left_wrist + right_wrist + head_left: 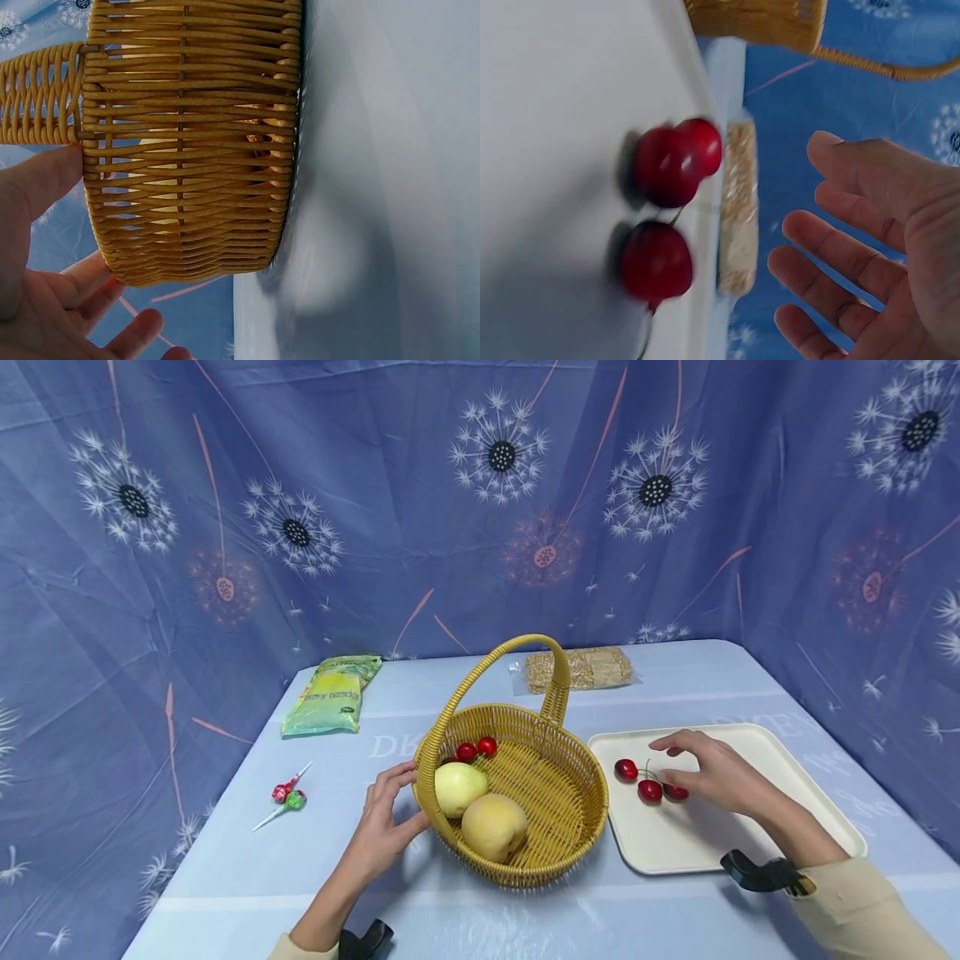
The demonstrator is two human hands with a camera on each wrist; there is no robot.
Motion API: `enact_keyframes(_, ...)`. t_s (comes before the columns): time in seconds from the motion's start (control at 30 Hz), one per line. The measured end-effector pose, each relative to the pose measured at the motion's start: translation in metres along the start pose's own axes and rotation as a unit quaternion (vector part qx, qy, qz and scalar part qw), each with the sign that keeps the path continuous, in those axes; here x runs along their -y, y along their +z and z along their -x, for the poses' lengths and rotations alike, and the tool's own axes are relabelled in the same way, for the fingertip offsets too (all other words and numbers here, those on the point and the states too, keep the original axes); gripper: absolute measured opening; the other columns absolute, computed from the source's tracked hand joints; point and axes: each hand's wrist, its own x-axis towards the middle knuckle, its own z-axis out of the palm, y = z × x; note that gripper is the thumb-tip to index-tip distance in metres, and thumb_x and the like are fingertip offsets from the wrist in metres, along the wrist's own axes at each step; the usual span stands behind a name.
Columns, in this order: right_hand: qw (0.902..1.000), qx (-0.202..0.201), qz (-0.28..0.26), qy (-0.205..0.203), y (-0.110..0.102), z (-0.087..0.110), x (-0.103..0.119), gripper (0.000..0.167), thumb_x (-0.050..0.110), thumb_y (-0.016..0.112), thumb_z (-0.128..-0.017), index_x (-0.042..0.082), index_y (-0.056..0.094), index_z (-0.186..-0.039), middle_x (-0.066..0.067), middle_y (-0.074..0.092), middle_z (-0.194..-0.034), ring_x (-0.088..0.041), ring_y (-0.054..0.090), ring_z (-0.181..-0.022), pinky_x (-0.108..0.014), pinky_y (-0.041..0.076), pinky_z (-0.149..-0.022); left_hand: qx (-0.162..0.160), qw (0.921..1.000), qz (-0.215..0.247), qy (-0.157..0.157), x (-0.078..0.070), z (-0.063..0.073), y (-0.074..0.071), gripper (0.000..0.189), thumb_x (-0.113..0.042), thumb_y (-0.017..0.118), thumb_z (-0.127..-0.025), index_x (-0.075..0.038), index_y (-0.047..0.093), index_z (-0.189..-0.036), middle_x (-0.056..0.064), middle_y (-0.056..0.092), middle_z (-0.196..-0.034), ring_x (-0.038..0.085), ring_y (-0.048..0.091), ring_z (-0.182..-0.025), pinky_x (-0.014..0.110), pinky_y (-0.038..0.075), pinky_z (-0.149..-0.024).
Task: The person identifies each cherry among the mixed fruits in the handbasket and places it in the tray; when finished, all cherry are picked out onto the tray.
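Note:
A yellow wicker basket (555,802) with an arched handle stands at mid-table. Inside are a pale green-yellow fruit (460,788), a larger yellow fruit (492,827) and red cherries (487,746). My left hand (386,822) touches the basket's left rim beside the handle base, thumb and fingers spread along it. To the right, my right hand (716,772) hovers over a cream tray (652,853) with thumb and fingers apart, holding nothing. Close below its fingertips lie three dark red cherries (650,791) with thin stems; the right wrist view shows these cherries (657,260) apart from the fingers.
Two lollipops, one with a red wrapper (281,792) and one green (296,800), lie left of the basket. A green-yellow packet (333,696) sits at the back left. Behind the basket is a clear pack of grainy food (592,669). A blue dandelion-print cloth (405,510) hangs behind.

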Motion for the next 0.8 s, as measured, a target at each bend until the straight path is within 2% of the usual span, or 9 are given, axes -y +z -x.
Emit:
enact_keyframes(0.23,0.9996,0.011,-0.011,-0.024,-0.004,-0.02,0.031,0.034,0.025,0.072,-0.083,0.018,0.063,-0.115,-0.003,0.065,-0.111,-0.023,0.06,-0.102,-0.043,0.044,-0.084,-0.003,1.0,0.002,0.007,0.001,-0.001,-0.001,0.051,-0.022,0.076,-0.078,-0.013,0.055,-0.124,0.006,0.041,-0.143,0.027,0.033,-0.129,0.057,0.029,-0.099)
enact_keyframes(0.5,0.996,0.016,-0.015,-0.087,0.0,-0.041,0.065,0.036,0.024,0.071,-0.084,0.016,0.063,-0.118,-0.002,0.064,-0.114,-0.022,0.06,-0.102,-0.046,0.046,-0.086,-0.005,0.9999,-0.008,0.01,0.002,0.001,0.001,0.05,-0.021,0.075,-0.079,-0.012,0.055,-0.124,0.007,0.042,-0.142,0.026,0.034,-0.127,0.056,0.031,-0.098)
enact_keyframes(0.8,0.9934,0.057,-0.009,-0.099,0.005,-0.063,0.105,0.041,0.028,0.07,-0.084,0.016,0.061,-0.122,-0.002,0.063,-0.113,-0.021,0.056,-0.107,-0.051,0.042,-0.092,-0.008,1.0,0.001,0.006,0.001,0.0,0.001,0.05,-0.019,0.075,-0.078,-0.012,0.055,-0.123,0.006,0.042,-0.142,0.024,0.034,-0.127,0.055,0.03,-0.099)
